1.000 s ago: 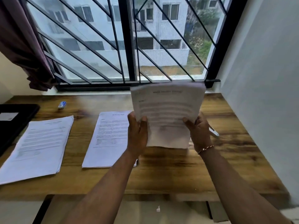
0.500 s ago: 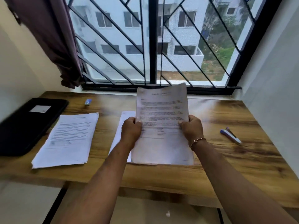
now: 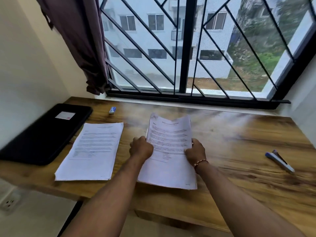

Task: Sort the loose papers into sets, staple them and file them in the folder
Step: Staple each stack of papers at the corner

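A black folder (image 3: 44,134) is lying closed at the left edge of the desk (image 3: 239,134), with a small white label (image 3: 65,115) on its cover; what is inside it is hidden, and the label is too small to read. Both hands are holding one set of papers (image 3: 168,151) near the middle of the desk: the left hand (image 3: 141,148) is gripping its left edge and the right hand (image 3: 195,152) is gripping its right edge. The printed lines on the top page are too blurry to read. A second pile of papers (image 3: 92,151) is lying flat between the folder and the held set. A small blue and white stapler (image 3: 112,110) is sitting near the back edge. Two pens (image 3: 279,161) are lying near the right edge.
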